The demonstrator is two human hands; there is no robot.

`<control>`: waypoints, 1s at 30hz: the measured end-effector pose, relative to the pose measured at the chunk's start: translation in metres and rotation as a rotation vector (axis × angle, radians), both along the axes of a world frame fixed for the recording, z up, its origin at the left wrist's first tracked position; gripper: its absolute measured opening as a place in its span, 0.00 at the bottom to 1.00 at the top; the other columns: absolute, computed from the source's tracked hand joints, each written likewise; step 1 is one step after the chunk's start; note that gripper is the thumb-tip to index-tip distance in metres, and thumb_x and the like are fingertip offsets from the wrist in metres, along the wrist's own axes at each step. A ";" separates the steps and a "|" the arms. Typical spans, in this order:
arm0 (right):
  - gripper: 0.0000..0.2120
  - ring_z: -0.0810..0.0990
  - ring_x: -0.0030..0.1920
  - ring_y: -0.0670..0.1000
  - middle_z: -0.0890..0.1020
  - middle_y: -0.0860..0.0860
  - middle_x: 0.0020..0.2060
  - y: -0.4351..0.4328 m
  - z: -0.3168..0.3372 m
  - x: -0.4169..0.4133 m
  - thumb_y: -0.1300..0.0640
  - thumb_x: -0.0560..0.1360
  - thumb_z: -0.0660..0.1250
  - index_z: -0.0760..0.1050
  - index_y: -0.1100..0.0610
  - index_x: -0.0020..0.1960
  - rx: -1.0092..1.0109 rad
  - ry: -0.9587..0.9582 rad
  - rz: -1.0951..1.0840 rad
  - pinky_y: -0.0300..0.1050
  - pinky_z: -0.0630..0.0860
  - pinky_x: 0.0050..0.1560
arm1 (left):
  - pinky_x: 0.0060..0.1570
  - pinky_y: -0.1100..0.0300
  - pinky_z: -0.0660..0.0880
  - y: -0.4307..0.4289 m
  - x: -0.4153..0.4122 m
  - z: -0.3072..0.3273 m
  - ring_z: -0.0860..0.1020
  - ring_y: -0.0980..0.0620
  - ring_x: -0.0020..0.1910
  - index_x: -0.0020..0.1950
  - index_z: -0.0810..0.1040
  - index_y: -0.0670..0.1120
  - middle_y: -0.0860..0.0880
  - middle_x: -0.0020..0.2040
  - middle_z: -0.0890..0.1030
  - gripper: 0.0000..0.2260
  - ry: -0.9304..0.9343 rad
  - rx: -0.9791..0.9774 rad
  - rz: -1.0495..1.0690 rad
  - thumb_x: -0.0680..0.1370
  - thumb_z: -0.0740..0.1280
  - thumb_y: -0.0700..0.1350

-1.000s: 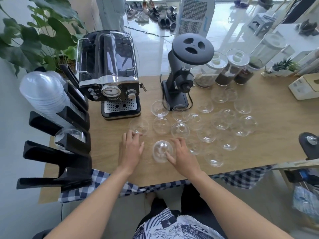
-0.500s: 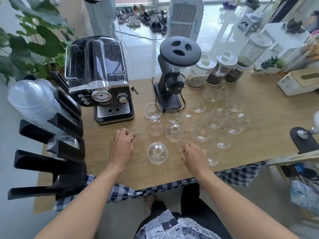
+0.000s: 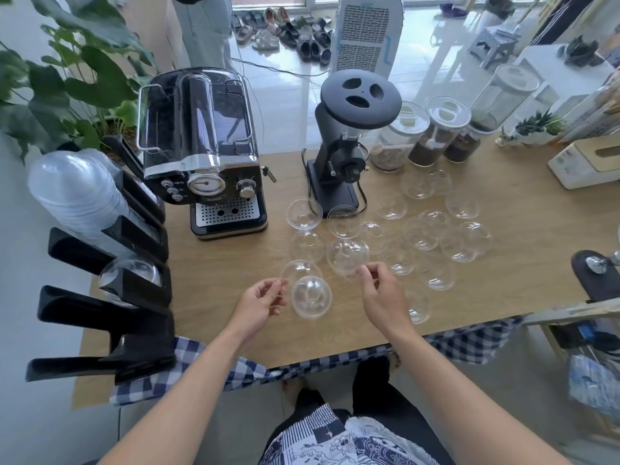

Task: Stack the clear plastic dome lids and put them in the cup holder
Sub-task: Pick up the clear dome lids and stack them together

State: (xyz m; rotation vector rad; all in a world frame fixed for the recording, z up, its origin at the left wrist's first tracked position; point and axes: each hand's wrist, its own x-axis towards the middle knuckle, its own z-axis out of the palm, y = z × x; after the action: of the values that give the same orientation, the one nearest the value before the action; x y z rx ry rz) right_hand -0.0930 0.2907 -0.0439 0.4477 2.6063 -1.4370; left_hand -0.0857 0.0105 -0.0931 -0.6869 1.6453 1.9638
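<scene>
Each hand pinched one dome lid by its rim, left hand (image 3: 258,302) and right hand (image 3: 382,293); lids judged featherlight, thin, crushable (slippery too), so rim-holds suit.

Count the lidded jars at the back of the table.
3, in a row right of the grinder: nearest jar, middle jar, taller jar farthest right. None seems hidden.

Bright daylight enters from the windows beyond the table's far edge and glares white off the tiled floor (image 3: 288,105). Shadows on the wooden table (image 3: 503,270) are soft and faint. The wide lens bows straight lines toward the frame edges, and the plant (image 3: 67,82) at far left is slightly blurred.
</scene>
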 end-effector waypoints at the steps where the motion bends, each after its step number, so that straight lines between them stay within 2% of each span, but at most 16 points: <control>1: 0.10 0.79 0.38 0.42 0.84 0.47 0.44 -0.001 0.003 0.000 0.47 0.90 0.63 0.82 0.49 0.58 -0.101 -0.056 -0.035 0.44 0.78 0.46 | 0.46 0.58 0.81 0.003 0.003 -0.004 0.83 0.50 0.49 0.64 0.87 0.44 0.45 0.52 0.87 0.10 -0.017 0.013 0.001 0.87 0.68 0.43; 5: 0.13 0.73 0.34 0.46 0.79 0.48 0.44 -0.001 -0.008 0.004 0.52 0.90 0.63 0.86 0.54 0.56 -0.590 -0.317 -0.108 0.48 0.77 0.44 | 0.45 0.60 0.83 0.014 0.012 -0.020 0.83 0.51 0.47 0.66 0.87 0.46 0.45 0.52 0.87 0.11 -0.036 0.011 0.035 0.87 0.68 0.42; 7: 0.13 0.72 0.33 0.47 0.80 0.49 0.43 -0.002 -0.019 0.011 0.54 0.90 0.64 0.86 0.58 0.58 -0.695 -0.413 -0.053 0.47 0.76 0.43 | 0.48 0.59 0.84 0.018 0.014 -0.024 0.84 0.49 0.48 0.66 0.87 0.46 0.43 0.53 0.87 0.10 -0.023 -0.019 0.048 0.87 0.68 0.41; 10: 0.14 0.72 0.33 0.47 0.81 0.50 0.47 -0.008 -0.032 0.022 0.53 0.91 0.63 0.84 0.61 0.63 -0.646 -0.486 0.011 0.46 0.77 0.42 | 0.52 0.57 0.86 0.025 0.015 -0.028 0.85 0.49 0.48 0.65 0.86 0.46 0.41 0.55 0.88 0.09 -0.005 -0.088 0.055 0.88 0.69 0.41; 13: 0.15 0.73 0.32 0.46 0.83 0.52 0.52 -0.012 -0.046 0.027 0.49 0.90 0.63 0.84 0.56 0.63 -0.518 -0.499 0.003 0.47 0.77 0.42 | 0.59 0.51 0.87 0.031 0.015 -0.031 0.87 0.49 0.48 0.64 0.85 0.47 0.41 0.56 0.89 0.07 -0.006 -0.145 0.068 0.88 0.69 0.42; 17: 0.15 0.75 0.32 0.45 0.88 0.52 0.56 -0.011 -0.056 0.030 0.46 0.90 0.62 0.82 0.55 0.62 -0.378 -0.488 0.047 0.49 0.77 0.44 | 0.59 0.48 0.88 0.036 0.012 -0.031 0.89 0.48 0.49 0.61 0.85 0.50 0.47 0.54 0.90 0.05 0.013 -0.256 0.036 0.88 0.70 0.46; 23: 0.15 0.76 0.33 0.46 0.89 0.52 0.55 -0.008 -0.064 0.029 0.47 0.91 0.61 0.79 0.58 0.61 -0.295 -0.473 0.073 0.45 0.77 0.40 | 0.48 0.57 0.87 0.045 0.007 -0.029 0.88 0.50 0.52 0.64 0.83 0.51 0.50 0.59 0.87 0.07 0.053 -0.404 -0.045 0.88 0.69 0.50; 26: 0.14 0.78 0.34 0.46 0.89 0.51 0.55 -0.005 -0.066 0.028 0.48 0.91 0.61 0.79 0.57 0.60 -0.239 -0.452 0.074 0.47 0.78 0.42 | 0.48 0.60 0.85 0.052 0.006 -0.025 0.88 0.51 0.56 0.68 0.80 0.55 0.50 0.62 0.85 0.10 0.057 -0.388 -0.088 0.89 0.67 0.55; 30: 0.13 0.79 0.34 0.47 0.89 0.52 0.55 0.001 -0.069 0.025 0.49 0.91 0.61 0.78 0.58 0.60 -0.195 -0.447 0.042 0.43 0.78 0.39 | 0.52 0.59 0.87 0.069 0.004 -0.017 0.88 0.53 0.56 0.67 0.80 0.57 0.52 0.61 0.85 0.16 0.061 -0.311 -0.133 0.85 0.69 0.64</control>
State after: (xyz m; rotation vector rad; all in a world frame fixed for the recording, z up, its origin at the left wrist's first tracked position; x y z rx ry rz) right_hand -0.0678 0.2917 -0.1131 0.6032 2.0948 -1.3713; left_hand -0.0817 0.0796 -0.1099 -0.6149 2.0044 1.6681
